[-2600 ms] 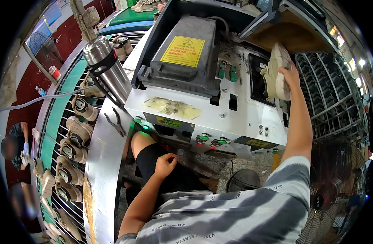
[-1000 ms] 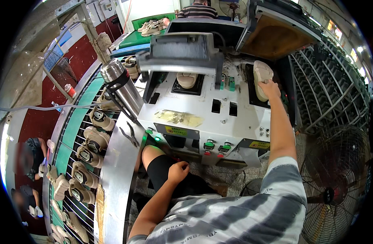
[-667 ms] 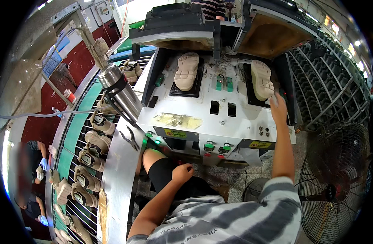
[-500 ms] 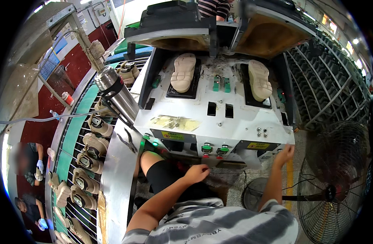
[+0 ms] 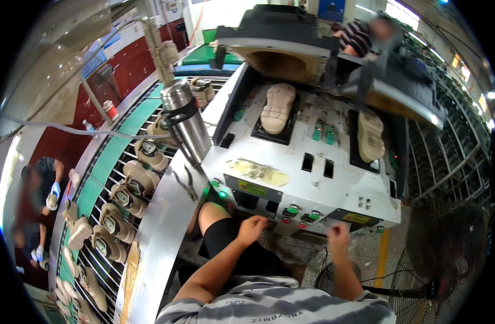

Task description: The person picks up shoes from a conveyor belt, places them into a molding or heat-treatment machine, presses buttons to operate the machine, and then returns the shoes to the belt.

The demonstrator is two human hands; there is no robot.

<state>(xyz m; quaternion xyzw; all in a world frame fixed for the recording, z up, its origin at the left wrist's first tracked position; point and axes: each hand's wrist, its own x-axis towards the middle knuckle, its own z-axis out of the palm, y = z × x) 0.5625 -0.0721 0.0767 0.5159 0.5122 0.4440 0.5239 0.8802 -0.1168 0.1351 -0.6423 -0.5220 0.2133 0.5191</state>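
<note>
My left hand (image 5: 253,229) hovers in front of the white two-station press machine (image 5: 274,171), fingers curled in and nothing visible in them. My right hand (image 5: 338,235), also curled and seemingly holding nothing, is near the right end of the front panel. On the left station a beige shoe (image 5: 278,109) lies sole up on a black pad. Another beige shoe (image 5: 370,137) lies sole up on the right pad. The left lid (image 5: 282,61) is raised; the right lid (image 5: 401,100) hangs tilted, lower, and is smeared by motion. Green and red buttons (image 5: 292,209) line the front panel.
On my left, a roller conveyor (image 5: 104,186) carries several beige shoes. A steel thermos (image 5: 187,124) and pliers (image 5: 185,183) rest on the metal ledge. A floor fan (image 5: 436,270) stands right, before racks (image 5: 447,156). Co-workers are at far left; another person is behind the press.
The right lid has come down from its raised position, while the left lid stays up. My right hand has moved left from the press's right corner. The whole view has shifted.
</note>
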